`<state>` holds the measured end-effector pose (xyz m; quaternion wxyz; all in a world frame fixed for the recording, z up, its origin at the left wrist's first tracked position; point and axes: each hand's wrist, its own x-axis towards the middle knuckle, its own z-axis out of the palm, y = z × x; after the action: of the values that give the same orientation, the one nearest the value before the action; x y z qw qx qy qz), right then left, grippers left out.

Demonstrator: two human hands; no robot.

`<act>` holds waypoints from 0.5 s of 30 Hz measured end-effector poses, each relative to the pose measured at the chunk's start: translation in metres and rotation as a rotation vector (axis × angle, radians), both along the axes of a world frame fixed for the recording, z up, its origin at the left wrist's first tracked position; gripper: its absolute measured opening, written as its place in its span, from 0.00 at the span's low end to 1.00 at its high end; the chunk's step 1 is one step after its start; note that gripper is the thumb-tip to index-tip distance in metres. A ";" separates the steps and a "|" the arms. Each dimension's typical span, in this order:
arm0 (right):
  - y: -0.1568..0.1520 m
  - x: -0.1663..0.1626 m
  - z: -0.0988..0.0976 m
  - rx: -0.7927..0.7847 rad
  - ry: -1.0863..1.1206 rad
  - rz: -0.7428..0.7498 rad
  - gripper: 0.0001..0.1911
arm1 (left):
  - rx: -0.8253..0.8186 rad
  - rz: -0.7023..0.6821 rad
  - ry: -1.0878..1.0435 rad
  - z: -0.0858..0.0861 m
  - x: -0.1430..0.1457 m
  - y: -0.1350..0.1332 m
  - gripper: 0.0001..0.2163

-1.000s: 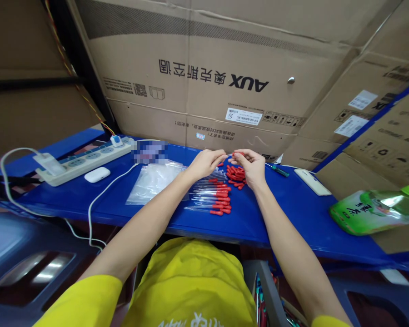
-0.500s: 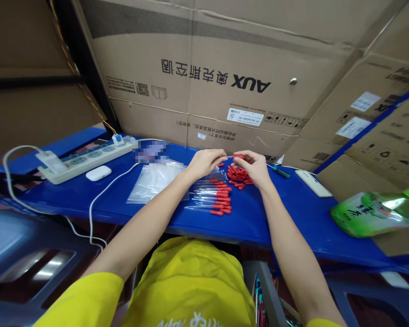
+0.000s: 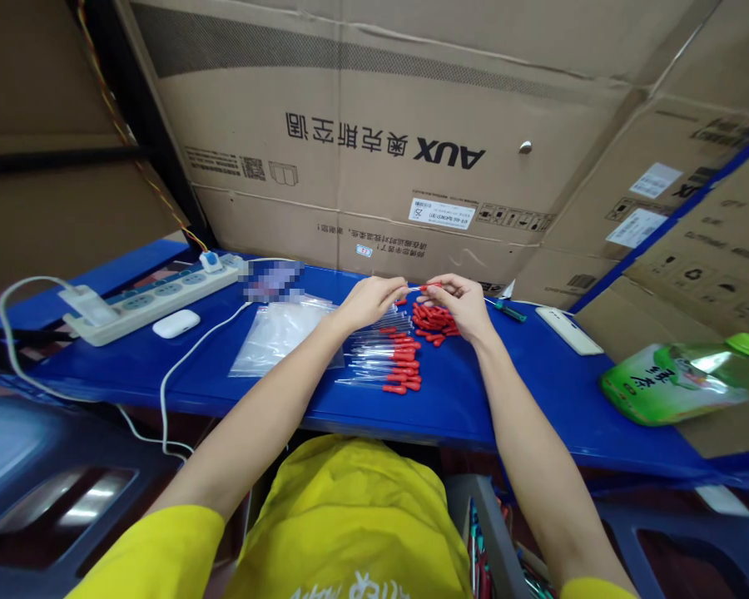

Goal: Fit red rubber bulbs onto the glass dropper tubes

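Note:
My left hand [image 3: 367,300] and my right hand [image 3: 462,303] meet above the blue table [image 3: 512,391], fingers pinched. Between them is a thin clear dropper tube, with the left fingers on the tube and the right fingers on a small red rubber bulb [image 3: 433,285] at its end. Below the hands lies a row of finished clear droppers with red bulbs [image 3: 392,359]. A heap of loose red bulbs [image 3: 435,320] sits just under my right hand. Clear plastic bags [image 3: 280,331] lie left of my left forearm.
A white power strip [image 3: 150,296] with a plugged charger and a white cable [image 3: 181,366] lies at the left, a white earbud case [image 3: 176,323] beside it. A green-handled screwdriver [image 3: 505,310], a white remote [image 3: 567,329] and a green bottle [image 3: 680,378] are right. Large cardboard boxes [image 3: 387,141] stand behind.
The hands stay together at the same spot, working the red bulb and tube between the fingertips; only the head camera has shifted slightly.

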<state>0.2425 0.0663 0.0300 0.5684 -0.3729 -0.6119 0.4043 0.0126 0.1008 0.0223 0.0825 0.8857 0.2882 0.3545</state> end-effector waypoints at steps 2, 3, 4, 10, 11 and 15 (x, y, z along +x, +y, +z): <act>-0.001 0.001 0.000 -0.005 0.015 -0.005 0.24 | -0.004 -0.012 -0.016 0.001 0.002 -0.002 0.19; -0.001 0.001 0.000 -0.006 0.021 -0.007 0.24 | -0.007 -0.021 -0.021 0.001 0.003 -0.002 0.19; -0.001 0.002 0.000 -0.010 0.024 -0.007 0.24 | -0.009 -0.031 -0.025 0.001 0.003 -0.003 0.19; -0.003 0.003 0.001 -0.035 0.012 0.006 0.23 | -0.026 -0.060 -0.031 0.000 0.003 -0.002 0.19; -0.004 0.002 0.001 -0.035 0.008 0.003 0.23 | -0.029 -0.063 -0.028 0.000 0.003 -0.002 0.19; -0.003 0.002 0.001 -0.031 -0.003 -0.003 0.24 | -0.035 -0.069 -0.016 0.000 0.002 -0.001 0.19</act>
<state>0.2441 0.0629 0.0309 0.5624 -0.3830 -0.6058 0.4125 0.0146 0.0993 0.0222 0.1125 0.8907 0.2630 0.3534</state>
